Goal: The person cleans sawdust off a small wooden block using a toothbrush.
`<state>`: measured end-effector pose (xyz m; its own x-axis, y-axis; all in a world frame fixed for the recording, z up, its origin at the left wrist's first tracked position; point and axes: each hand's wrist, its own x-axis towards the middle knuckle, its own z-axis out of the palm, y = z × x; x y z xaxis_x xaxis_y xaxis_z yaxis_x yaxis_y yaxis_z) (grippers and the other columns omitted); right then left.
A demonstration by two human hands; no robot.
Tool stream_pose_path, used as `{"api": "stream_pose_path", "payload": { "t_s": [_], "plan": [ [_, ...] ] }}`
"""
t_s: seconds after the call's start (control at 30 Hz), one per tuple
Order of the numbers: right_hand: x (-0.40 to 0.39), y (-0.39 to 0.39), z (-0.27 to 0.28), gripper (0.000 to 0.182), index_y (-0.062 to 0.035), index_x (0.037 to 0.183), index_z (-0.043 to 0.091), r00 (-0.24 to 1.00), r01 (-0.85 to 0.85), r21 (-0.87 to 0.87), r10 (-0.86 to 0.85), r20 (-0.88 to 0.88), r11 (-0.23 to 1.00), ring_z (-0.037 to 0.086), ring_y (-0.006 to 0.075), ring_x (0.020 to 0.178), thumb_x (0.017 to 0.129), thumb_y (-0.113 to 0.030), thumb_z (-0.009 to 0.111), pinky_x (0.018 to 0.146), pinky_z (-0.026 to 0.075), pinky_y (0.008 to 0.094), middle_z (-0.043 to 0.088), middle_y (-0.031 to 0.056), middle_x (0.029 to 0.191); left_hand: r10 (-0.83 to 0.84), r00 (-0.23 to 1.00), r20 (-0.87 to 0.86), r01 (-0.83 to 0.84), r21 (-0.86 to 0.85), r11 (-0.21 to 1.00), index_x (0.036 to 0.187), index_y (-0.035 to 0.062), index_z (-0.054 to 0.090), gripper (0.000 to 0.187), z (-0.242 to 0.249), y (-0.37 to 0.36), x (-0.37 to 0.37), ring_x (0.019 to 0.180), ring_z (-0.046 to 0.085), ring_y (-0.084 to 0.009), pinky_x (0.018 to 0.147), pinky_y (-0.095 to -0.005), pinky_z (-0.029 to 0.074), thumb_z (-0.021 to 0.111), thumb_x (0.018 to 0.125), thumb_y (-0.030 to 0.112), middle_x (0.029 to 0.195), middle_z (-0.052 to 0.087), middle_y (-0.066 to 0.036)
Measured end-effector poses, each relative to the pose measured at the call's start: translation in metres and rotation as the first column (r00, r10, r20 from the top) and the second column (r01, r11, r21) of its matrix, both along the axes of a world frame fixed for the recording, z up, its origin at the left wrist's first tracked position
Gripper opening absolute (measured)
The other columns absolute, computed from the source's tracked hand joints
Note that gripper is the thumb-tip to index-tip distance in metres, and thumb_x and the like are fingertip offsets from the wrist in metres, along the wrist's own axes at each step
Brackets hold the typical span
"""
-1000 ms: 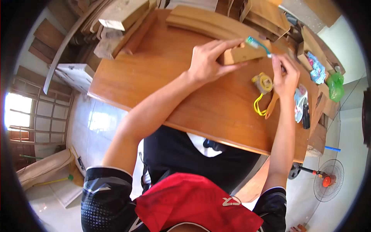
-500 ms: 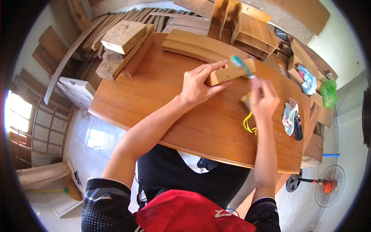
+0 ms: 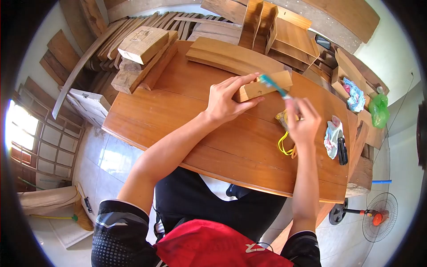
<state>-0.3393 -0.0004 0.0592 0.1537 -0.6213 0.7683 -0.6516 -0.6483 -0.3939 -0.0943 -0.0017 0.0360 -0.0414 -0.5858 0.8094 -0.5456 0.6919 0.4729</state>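
Wooden block between thumb and fingers of the left grip, its far end jutting rightward.

A hand could pass low over the left part of the table, from its near edge up to the stacked lumber at the far left corner. The left forearm bars the way from there to the middle. Between both forearms, the near middle leaves a wide passage, narrowed on the right by the tape measure and its yellow cord. Farther in, the held wood block and brush block the way, with a long board behind them. Right of the right forearm, a strip runs up to the crumpled cloth and black tool.
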Motion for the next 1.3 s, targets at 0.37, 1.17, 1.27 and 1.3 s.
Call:
{"api": "stream_pose_path", "payload": {
  "t_s": [0.37,1.17,1.27,1.3],
  "plan": [
    [0.001,-0.001,0.002,0.011,-0.0053,0.093,0.079,0.999,-0.03,-0.057,0.028,-0.038,0.998,0.064,0.018,0.06,0.093,-0.016,0.082,0.055,0.048,0.0316,0.07,0.0073,0.077,-0.036,0.999,0.008,0.036,-0.054,0.998,0.133,0.006,0.069,0.063,-0.003,-0.003,0.001,0.098,0.077,-0.0303,0.084,-0.0368,0.061,0.095,0.076,0.016,0.114,0.078,-0.015],
    [-0.005,-0.01,-0.005,0.014,-0.0085,0.091,0.079,0.993,0.116,0.009,-0.116,0.026,0.993,0.06,0.0168,0.059,0.093,-0.022,0.08,0.053,0.045,0.0328,0.069,0.0038,0.076,0.001,1.0,0.002,0.0,-0.067,0.998,0.131,0.0069,0.071,0.06,-0.002,-0.001,0.001,0.094,0.078,-0.0279,0.083,-0.0355,0.062,0.095,0.078,0.02,0.114,0.079,-0.011],
    [0.02,0.006,0.004,0.017,-0.0076,0.093,0.077,0.992,-0.076,-0.167,0.057,-0.112,0.983,0.064,0.0229,0.071,0.089,-0.023,0.083,0.064,0.049,0.0361,0.069,0.0033,0.081,-0.018,1.0,0.011,0.018,-0.054,0.998,0.132,0.0078,0.071,0.06,-0.002,-0.001,0.0,0.094,0.078,-0.0274,0.083,-0.0353,0.062,0.094,0.078,0.02,0.115,0.079,-0.011],
    [0.016,0.002,0.003,0.018,-0.0072,0.094,0.077,0.995,-0.026,-0.182,0.007,-0.104,0.983,0.063,0.0233,0.073,0.089,-0.023,0.082,0.067,0.048,0.0367,0.069,0.0038,0.083,-0.015,1.0,0.011,0.015,-0.024,1.0,0.132,0.0078,0.071,0.061,0.0,0.001,0.0,0.095,0.078,-0.0272,0.083,-0.0352,0.062,0.094,0.078,0.02,0.115,0.079,-0.011]
  ]
}}
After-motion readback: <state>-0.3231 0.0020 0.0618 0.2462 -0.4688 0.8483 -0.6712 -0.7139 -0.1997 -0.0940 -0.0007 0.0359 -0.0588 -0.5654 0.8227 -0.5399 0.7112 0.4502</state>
